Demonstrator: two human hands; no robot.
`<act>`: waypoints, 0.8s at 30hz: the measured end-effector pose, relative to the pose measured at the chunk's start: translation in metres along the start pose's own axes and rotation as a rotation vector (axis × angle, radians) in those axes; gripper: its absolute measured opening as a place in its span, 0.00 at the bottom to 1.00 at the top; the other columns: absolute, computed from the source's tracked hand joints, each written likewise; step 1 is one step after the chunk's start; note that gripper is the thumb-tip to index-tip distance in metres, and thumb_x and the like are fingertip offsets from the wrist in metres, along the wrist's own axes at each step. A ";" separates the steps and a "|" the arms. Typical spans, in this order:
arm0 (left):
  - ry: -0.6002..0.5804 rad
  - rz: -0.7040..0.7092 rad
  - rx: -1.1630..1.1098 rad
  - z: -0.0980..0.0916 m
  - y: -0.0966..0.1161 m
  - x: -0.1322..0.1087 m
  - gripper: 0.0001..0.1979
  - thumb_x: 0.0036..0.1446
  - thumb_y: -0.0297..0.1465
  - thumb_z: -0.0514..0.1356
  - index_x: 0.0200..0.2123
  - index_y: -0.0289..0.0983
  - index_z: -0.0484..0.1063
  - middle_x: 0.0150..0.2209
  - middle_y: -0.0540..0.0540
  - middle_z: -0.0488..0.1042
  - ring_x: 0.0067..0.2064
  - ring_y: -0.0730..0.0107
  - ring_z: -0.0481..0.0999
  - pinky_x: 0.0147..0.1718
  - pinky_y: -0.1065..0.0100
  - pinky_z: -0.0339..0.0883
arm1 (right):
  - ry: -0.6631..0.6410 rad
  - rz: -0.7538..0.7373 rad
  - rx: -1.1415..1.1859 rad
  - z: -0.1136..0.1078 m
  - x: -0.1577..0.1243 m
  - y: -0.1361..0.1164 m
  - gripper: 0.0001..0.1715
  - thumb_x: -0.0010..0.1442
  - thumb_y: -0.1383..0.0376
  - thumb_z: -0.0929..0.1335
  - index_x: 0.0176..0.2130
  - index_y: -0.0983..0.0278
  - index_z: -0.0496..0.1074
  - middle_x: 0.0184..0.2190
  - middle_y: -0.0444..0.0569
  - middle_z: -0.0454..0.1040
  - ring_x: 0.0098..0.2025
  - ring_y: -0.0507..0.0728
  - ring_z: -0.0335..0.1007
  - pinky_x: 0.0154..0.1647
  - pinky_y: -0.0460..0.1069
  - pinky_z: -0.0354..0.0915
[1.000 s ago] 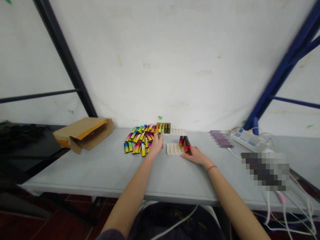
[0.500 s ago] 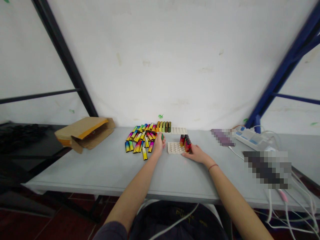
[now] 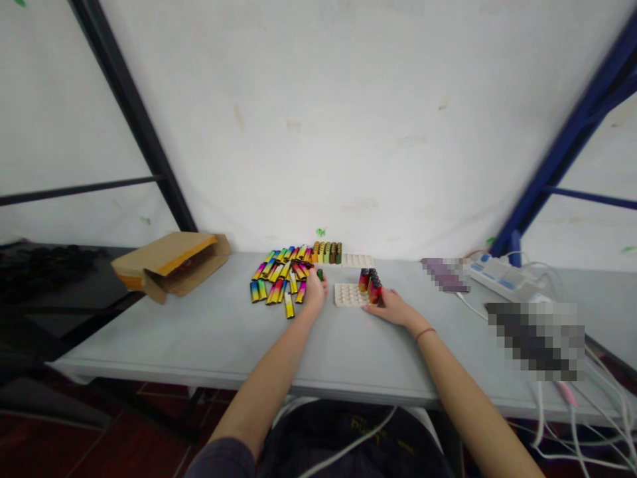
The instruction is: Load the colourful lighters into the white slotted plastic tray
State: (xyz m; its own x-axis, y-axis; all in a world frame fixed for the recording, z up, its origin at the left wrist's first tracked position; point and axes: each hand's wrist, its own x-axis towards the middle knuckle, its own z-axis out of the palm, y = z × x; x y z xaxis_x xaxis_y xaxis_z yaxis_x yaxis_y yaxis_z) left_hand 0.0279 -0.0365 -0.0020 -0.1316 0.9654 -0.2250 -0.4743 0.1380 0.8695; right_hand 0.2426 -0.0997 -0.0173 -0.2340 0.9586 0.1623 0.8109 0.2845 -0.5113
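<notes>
A heap of rainbow-coloured lighters [image 3: 281, 279] lies on the grey table [image 3: 199, 332]. My left hand [image 3: 315, 291] is closed round one lighter [image 3: 320, 273] at the heap's right edge, its dark top sticking up. A white tray with round sockets [image 3: 348, 295] sits just right of that hand, and several lighters [image 3: 369, 284] stand upright in its right end. My right hand [image 3: 391, 307] rests against the tray's right side, fingers curled at it. A second tray [image 3: 356, 260] lies behind, with a row of upright lighters [image 3: 327, 252] beside it.
An open cardboard box [image 3: 172, 262] lies at the table's left. A power strip [image 3: 500, 277] and white cables [image 3: 572, 411] crowd the right end. Blurred patches cover two objects at the right. Black and blue frame bars rise on both sides against the white wall.
My left hand has picked a lighter out of the heap and drawn it slightly right, towards the tray. My right hand has stayed at the tray.
</notes>
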 end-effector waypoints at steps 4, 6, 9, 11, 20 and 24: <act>0.028 0.019 0.002 -0.001 -0.001 0.003 0.17 0.59 0.37 0.43 0.19 0.39 0.53 0.12 0.58 0.47 0.11 0.80 0.43 0.12 0.76 0.36 | 0.002 0.003 -0.005 0.000 0.000 0.000 0.26 0.56 0.53 0.69 0.49 0.65 0.67 0.42 0.55 0.75 0.45 0.63 0.70 0.50 0.60 0.62; 0.034 0.026 0.000 -0.002 -0.002 0.003 0.17 0.59 0.38 0.43 0.20 0.39 0.53 0.12 0.58 0.47 0.11 0.80 0.43 0.12 0.76 0.37 | -0.001 0.002 -0.005 0.000 0.000 -0.001 0.25 0.56 0.53 0.69 0.49 0.65 0.67 0.42 0.55 0.75 0.45 0.63 0.70 0.50 0.60 0.62; 0.015 0.051 -0.008 -0.004 -0.004 0.002 0.18 0.59 0.41 0.45 0.20 0.39 0.54 0.13 0.58 0.48 0.12 0.81 0.43 0.12 0.76 0.38 | -0.011 0.004 -0.003 -0.001 -0.001 -0.002 0.25 0.56 0.52 0.68 0.49 0.64 0.67 0.42 0.55 0.75 0.45 0.64 0.70 0.50 0.61 0.62; -0.012 0.059 -0.007 -0.004 -0.004 0.001 0.19 0.58 0.44 0.47 0.21 0.39 0.55 0.13 0.59 0.48 0.12 0.81 0.44 0.12 0.76 0.38 | -0.014 0.009 -0.004 -0.001 0.000 -0.002 0.25 0.57 0.52 0.68 0.49 0.64 0.67 0.42 0.55 0.75 0.45 0.64 0.70 0.50 0.61 0.62; 0.067 0.049 -0.023 -0.002 -0.003 -0.001 0.17 0.58 0.42 0.45 0.21 0.40 0.53 0.14 0.58 0.48 0.13 0.81 0.44 0.13 0.76 0.38 | -0.017 0.009 -0.007 -0.001 0.000 -0.002 0.26 0.57 0.52 0.68 0.49 0.65 0.66 0.43 0.56 0.74 0.46 0.64 0.69 0.50 0.61 0.62; 0.058 0.098 -0.046 -0.003 -0.003 0.001 0.17 0.60 0.43 0.44 0.23 0.40 0.54 0.16 0.58 0.50 0.14 0.81 0.46 0.14 0.76 0.40 | -0.016 0.004 -0.010 0.000 0.000 -0.001 0.26 0.57 0.52 0.68 0.49 0.65 0.66 0.42 0.56 0.75 0.45 0.64 0.69 0.49 0.61 0.62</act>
State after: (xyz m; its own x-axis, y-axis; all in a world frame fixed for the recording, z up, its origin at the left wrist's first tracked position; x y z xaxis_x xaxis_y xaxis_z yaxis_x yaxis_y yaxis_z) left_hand 0.0270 -0.0367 -0.0064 -0.2282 0.9593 -0.1664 -0.4962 0.0324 0.8676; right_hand 0.2420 -0.0996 -0.0166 -0.2394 0.9597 0.1470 0.8169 0.2810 -0.5037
